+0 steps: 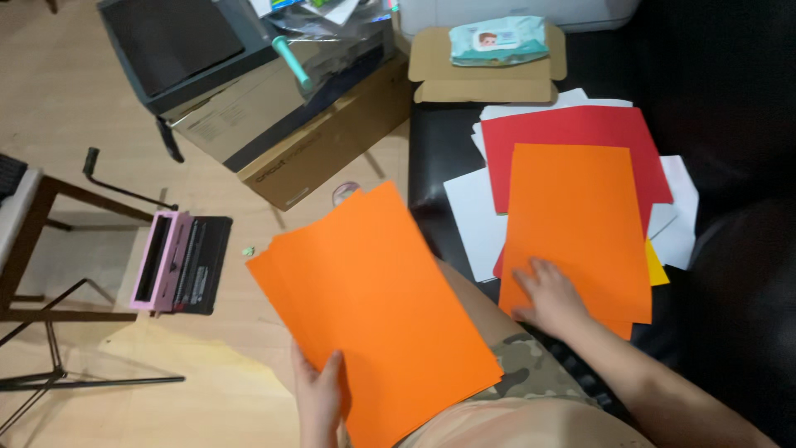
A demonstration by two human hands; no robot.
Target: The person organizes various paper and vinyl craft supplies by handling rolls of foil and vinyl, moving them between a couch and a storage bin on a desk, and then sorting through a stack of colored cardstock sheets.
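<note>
The left hand grips a stack of orange sheets at its lower left corner, thumb on top and the other fingers hidden underneath. The stack is tilted, fanned a little at its upper left edge, and held over the person's lap and the wooden floor; how many sheets it holds cannot be told.

The right hand lies flat with fingers spread and unclenched, pressing the lower left part of another orange sheet. It grasps nothing. That sheet tops a paper pile on a black seat. Under it lies a red sheet, with white sheets showing at the left, top and right edges, and a yellow corner poking out at the lower right. A second orange edge seems to show at the pile's bottom.

Behind the pile, an open cardboard box holds a pack of wipes. To its left on the floor stands a large carton, with a dark machine and a teal-handled tool on top. Nearer the left edge sits a pink and black binding machine beside a wooden frame and thin black metal legs. Camouflage shorts show just below the held stack.
</note>
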